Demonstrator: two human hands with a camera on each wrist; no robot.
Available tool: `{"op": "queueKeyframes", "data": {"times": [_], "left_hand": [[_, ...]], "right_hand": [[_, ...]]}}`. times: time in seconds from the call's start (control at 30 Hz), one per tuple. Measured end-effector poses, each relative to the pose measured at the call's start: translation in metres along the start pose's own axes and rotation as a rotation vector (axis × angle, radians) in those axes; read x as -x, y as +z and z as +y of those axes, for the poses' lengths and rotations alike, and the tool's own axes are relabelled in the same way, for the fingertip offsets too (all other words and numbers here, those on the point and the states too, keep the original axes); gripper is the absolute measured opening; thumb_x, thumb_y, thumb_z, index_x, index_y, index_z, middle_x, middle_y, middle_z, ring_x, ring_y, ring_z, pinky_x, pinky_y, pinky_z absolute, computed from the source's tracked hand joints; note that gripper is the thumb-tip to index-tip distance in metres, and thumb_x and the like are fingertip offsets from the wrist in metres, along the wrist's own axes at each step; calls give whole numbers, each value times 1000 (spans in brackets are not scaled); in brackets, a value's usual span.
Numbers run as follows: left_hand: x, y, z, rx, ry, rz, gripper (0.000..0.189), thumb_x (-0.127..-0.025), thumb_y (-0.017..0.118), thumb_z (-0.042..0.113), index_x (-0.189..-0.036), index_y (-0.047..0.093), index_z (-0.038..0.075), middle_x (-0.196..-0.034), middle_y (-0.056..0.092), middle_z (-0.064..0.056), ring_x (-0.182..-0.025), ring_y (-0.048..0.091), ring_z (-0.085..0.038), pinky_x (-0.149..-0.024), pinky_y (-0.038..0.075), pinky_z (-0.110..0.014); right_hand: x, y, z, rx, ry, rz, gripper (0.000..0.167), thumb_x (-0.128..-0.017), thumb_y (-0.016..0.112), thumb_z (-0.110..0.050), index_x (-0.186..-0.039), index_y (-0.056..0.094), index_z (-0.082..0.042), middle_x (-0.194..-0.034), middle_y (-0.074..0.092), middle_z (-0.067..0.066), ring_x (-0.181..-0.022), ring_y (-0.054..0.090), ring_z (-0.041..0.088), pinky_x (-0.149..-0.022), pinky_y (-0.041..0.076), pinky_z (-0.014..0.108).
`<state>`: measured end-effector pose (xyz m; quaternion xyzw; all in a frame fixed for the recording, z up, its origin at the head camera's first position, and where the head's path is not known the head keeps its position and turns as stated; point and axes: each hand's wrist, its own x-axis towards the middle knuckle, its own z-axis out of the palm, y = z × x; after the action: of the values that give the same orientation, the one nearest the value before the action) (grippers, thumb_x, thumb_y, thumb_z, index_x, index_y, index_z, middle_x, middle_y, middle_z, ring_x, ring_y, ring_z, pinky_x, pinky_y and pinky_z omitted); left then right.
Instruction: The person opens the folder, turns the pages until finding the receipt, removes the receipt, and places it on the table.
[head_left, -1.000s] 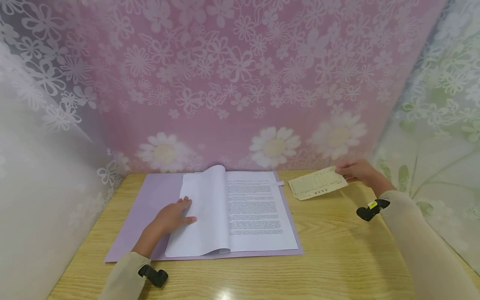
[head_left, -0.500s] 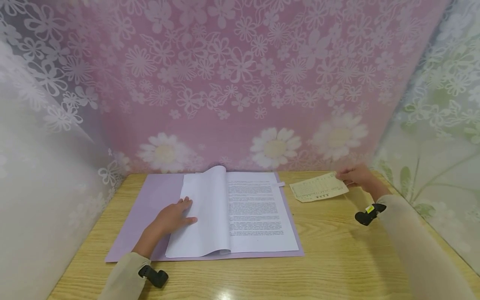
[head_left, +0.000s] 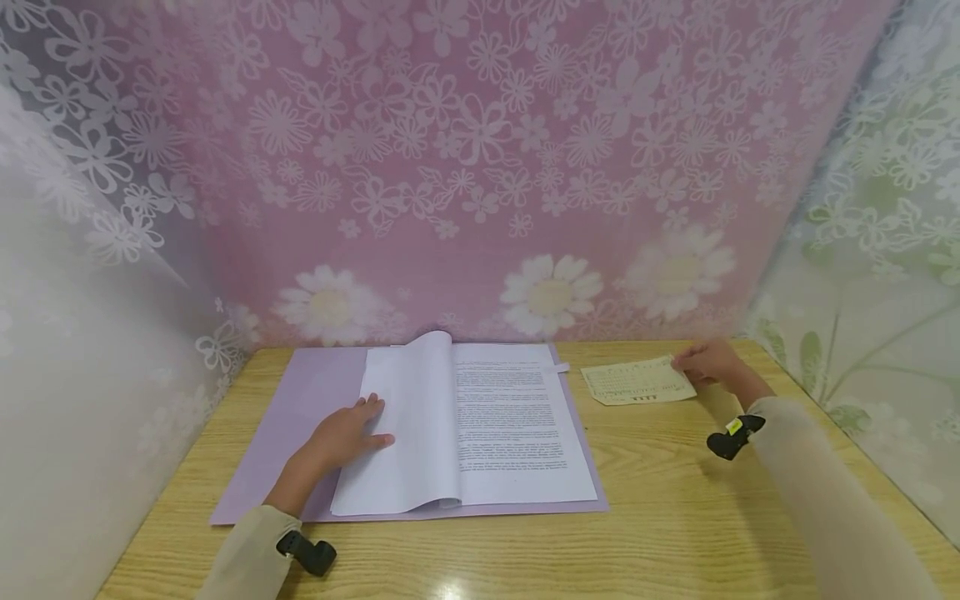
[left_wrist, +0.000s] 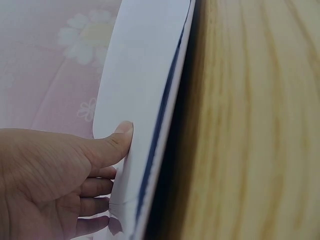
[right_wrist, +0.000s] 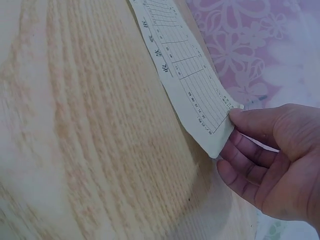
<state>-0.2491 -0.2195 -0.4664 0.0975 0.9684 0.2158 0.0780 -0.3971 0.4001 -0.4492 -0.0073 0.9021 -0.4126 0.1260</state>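
My left hand rests with spread fingers on turned-over white pages, which curl up along the middle of a stack of printed sheets. The stack lies in an unfolded purple folder. In the left wrist view the thumb lies flat on the white paper. At the right, my right hand pinches the right end of a pale yellow printed slip between thumb and fingers. In the right wrist view the slip shows a ruled table and its held corner is raised over the wood.
A wooden table bears everything. A small white tab sticks out from the stack's right edge, just left of the slip. A pink flowered curtain hangs along the table's back, with pale sheets at both sides.
My right hand has lowered a little with the slip, which now lies flatter and closer to the table. The left hand and the pages have stayed put.
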Motion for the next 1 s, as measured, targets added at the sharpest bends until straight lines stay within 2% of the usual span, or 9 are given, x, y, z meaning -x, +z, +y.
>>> {"op": "queueKeyframes", "data": {"times": [0.07, 0.17, 0.37, 0.7, 1.0], "left_hand": [[0, 0, 0, 3, -2, -1, 73, -96, 70, 36, -151, 43, -4, -160, 35, -27, -149, 34, -47, -117, 34, -63], [1, 0, 1, 5, 0, 1, 74, -96, 70, 36, -151, 43, -4, -160, 35, -27, -148, 34, -47, -117, 34, -62], [2, 1, 1, 7, 1, 5, 73, -96, 70, 35, -151, 43, -4, -160, 35, -26, -149, 34, -45, -118, 33, -61], [1, 1, 0, 7, -6, 12, 73, -96, 70, 36, -152, 43, -3, -161, 35, -25, -150, 33, -45, -118, 33, -61], [1, 1, 1, 13, -2, 13, 73, -96, 71, 35, -151, 44, -4, -160, 35, -25, -149, 34, -45, -118, 34, -61]], "right_hand": [[1, 1, 0, 7, 3, 1, 43, -101, 65, -16, -127, 60, 18, -74, 71, -5, -61, 59, 5, -60, 53, 30], [3, -1, 1, 32, 1, -4, 41, -101, 64, -17, -126, 62, 17, -89, 78, 1, -76, 70, 9, -69, 59, 34], [7, -2, -2, 41, 5, -22, 42, -102, 63, -17, -128, 61, 17, -96, 79, 6, -86, 74, 16, -77, 61, 36], [8, -2, -4, 32, -19, -26, 46, -102, 62, -15, -131, 56, 20, -102, 77, 14, -85, 73, 15, -67, 58, 34], [9, -2, -7, 41, -2, -27, 45, -102, 62, -16, -130, 58, 18, -101, 78, 15, -88, 74, 18, -76, 60, 37]]}}
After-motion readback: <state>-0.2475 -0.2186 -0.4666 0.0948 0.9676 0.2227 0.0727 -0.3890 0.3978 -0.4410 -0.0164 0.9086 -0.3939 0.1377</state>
